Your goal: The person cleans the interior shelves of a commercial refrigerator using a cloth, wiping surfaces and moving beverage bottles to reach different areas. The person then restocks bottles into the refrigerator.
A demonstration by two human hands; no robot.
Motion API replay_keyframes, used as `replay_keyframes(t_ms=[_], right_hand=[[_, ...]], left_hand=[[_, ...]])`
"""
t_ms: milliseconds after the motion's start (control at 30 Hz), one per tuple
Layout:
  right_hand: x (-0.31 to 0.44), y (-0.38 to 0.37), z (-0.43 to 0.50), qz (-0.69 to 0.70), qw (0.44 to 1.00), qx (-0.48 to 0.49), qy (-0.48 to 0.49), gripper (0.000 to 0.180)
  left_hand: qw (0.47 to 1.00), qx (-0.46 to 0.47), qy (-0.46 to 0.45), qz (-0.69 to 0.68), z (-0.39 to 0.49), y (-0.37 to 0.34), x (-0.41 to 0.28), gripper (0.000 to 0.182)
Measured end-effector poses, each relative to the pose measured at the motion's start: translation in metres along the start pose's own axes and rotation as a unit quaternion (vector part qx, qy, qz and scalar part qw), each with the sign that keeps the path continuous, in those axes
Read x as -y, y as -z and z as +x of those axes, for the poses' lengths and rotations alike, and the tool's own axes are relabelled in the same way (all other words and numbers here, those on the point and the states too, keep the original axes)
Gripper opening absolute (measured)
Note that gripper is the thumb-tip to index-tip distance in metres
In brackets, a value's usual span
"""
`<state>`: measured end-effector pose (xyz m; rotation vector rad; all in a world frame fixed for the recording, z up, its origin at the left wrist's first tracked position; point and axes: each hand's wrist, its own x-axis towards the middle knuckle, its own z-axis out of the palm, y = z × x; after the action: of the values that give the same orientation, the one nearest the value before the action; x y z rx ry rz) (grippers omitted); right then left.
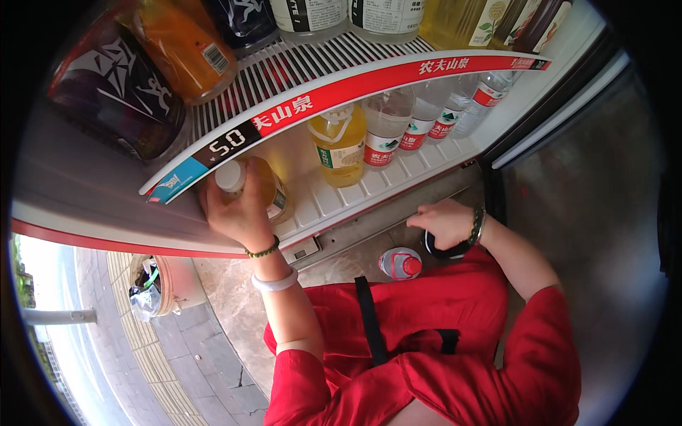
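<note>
My left hand (pixel 241 210) is wrapped around the upper part of a large plastic bottle of yellow drink (pixel 273 183) with a white cap. This bottle is on the bottom shelf (pixel 325 205) of a drinks refrigerator, at its left end. My right hand (pixel 445 223) is near my knee, outside the refrigerator, its fingers curled and its palm side hidden. Just below it, a dark rounded item (pixel 439 247), perhaps a shoe, is partly covered. A clear bottle with a red cap and handle (pixel 400 264) stands on the floor beside my leg.
Another yellow drink bottle (pixel 338 146) and several water bottles (pixel 386 133) line the bottom shelf. Overhead, a wire shelf (pixel 298 58) with a red front strip carries more bottles. The refrigerator door (pixel 575 213) is at the right. A bin with rubbish (pixel 173 287) stands on the pavement at left.
</note>
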<state>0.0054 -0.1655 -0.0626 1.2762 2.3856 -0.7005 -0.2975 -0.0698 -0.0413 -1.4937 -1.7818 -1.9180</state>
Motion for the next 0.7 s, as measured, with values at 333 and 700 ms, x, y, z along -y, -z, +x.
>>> replay_keyframes(t_ms=[333,700], right_hand=[[0.038,-0.082,0.016,-0.016,0.999,-0.020,0.033,0.025],[0.035,-0.084,0.017,0.065,0.996,-0.054,-0.003,0.036]], left_hand=[[0.997,0.047,-0.057,0.028,0.015,-0.027,0.031,0.055],[0.969,0.173,-0.120,-0.128,-0.048,-0.053,-0.044,0.072]])
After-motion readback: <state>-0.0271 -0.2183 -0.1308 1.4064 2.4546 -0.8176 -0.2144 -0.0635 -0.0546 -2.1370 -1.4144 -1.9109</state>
